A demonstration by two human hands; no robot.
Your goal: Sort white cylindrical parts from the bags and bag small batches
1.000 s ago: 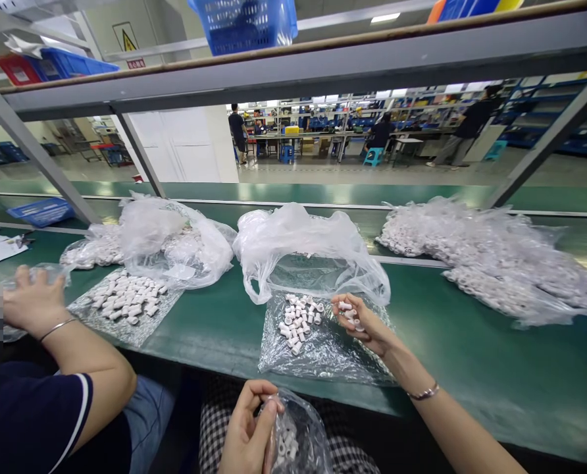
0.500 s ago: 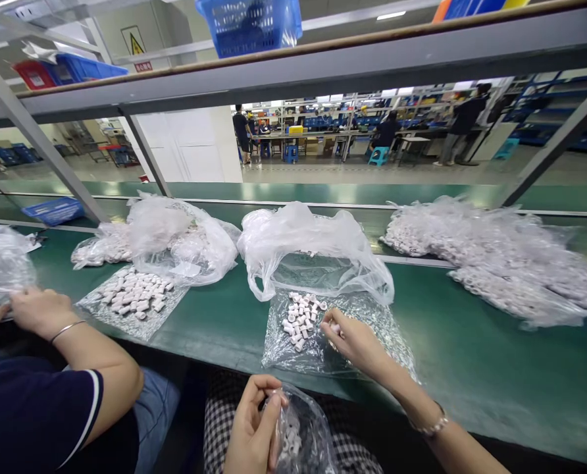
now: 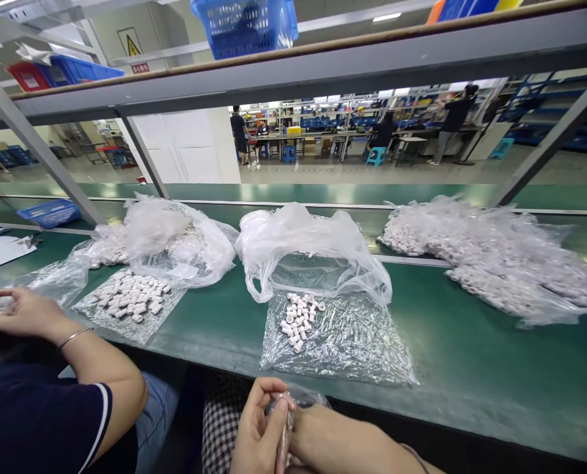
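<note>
Nearer me than the plastic sheet point(image 3: 347, 349), my left hand point(image 3: 255, 434) pinches a clear bag point(image 3: 306, 395), likely limp, slippery, best rim-held; my right hand's point(image 3: 335, 438) fingers are hidden, state unclear.

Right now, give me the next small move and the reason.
Probably loosen the right hand's grip to release anything it holds into the clear bag. The left hand pinches the bag's edge, and the right is already down beside it, though its fingertips are hidden, so I can't confirm what they hold.
</note>
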